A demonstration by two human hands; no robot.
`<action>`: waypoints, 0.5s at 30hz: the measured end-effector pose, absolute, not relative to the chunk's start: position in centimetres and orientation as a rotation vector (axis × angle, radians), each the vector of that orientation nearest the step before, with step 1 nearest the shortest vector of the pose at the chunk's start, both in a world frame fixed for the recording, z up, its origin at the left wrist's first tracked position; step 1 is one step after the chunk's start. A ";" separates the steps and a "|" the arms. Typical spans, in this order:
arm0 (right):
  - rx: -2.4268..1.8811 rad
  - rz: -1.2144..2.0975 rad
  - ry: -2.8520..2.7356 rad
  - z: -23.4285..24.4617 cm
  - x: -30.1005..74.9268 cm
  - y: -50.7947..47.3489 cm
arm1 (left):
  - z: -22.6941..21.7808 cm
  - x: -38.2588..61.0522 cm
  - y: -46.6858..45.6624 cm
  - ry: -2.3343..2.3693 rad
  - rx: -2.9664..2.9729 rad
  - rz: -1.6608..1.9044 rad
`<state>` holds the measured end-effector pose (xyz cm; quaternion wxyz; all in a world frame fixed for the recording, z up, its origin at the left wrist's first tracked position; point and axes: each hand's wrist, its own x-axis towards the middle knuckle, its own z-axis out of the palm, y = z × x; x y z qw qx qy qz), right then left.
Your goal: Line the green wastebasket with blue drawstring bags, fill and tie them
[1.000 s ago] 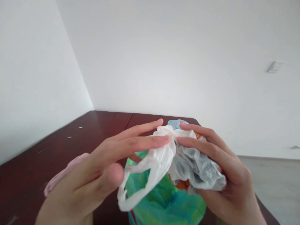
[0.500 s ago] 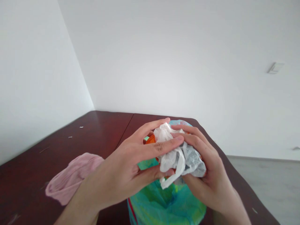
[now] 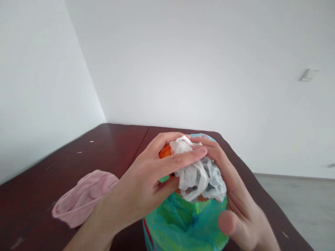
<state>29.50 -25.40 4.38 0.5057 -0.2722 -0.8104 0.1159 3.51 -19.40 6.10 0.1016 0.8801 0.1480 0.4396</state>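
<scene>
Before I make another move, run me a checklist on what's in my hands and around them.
1. Left hand on the crumpled white plastic: ok, fingers wrap over it.
2. Right hand gripping fully: not ok, fingers are on the plastic but the thumb stands apart.
3. Orange material fully covered by the white plastic: not ok, it shows at the left side.
4. Green-blue bag open: ok, its mouth gapes below the hands.
5. Pink cloth apart from the plastic: ok, it lies on the table.
6. Bundle's inside: cannot tell.
</scene>
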 end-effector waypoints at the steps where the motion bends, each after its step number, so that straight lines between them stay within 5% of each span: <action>1: -0.654 0.296 -1.948 4.4 29.4 -25.3 | 6.1 3.6 -19.4 0.442 2.608 1.293; 15: -0.845 0.129 -1.905 4.6 28.3 -26.0 | 5.7 3.7 -19.0 0.401 2.575 1.212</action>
